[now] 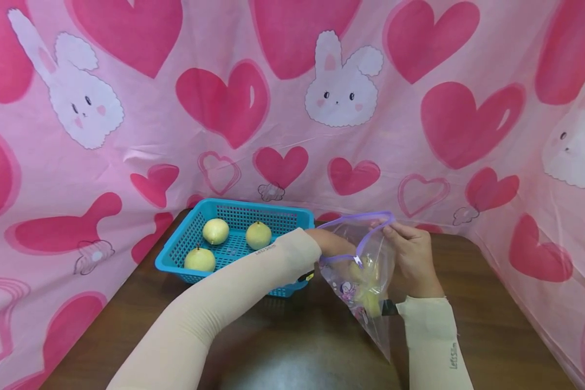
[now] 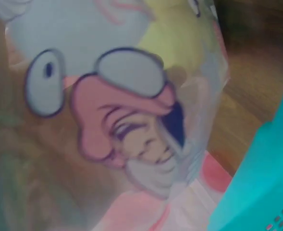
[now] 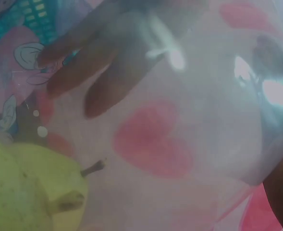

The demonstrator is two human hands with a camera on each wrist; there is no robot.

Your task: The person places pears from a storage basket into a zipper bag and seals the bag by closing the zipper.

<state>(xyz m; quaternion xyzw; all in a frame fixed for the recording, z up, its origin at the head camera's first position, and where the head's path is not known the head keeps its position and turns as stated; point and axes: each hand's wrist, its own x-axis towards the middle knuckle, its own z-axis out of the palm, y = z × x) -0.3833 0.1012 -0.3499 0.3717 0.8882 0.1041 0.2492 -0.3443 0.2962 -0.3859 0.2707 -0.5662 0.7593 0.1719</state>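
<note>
My left hand (image 1: pixel 332 244) reaches through the mouth of a clear plastic zip bag (image 1: pixel 338 284) with a purple zip edge and white slider. Through the film in the right wrist view, its fingers (image 3: pixel 100 91) extend loosely, apart from the pears. Yellow-green pears (image 3: pixel 40 187) lie low in the bag, at least one with its stem showing. My right hand (image 1: pixel 416 257) pinches the bag's rim at the right, holding it up over the table. Printed cartoon figures (image 2: pixel 131 130) on the film fill much of the left wrist view.
A blue plastic basket (image 1: pixel 306 218) stands left of the bag, behind my left forearm. Inside it are 3 pears (image 1: pixel 216 232). The brown wooden table (image 1: pixel 292 346) runs back to a pink curtain (image 1: pixel 283 135) printed with hearts and rabbits.
</note>
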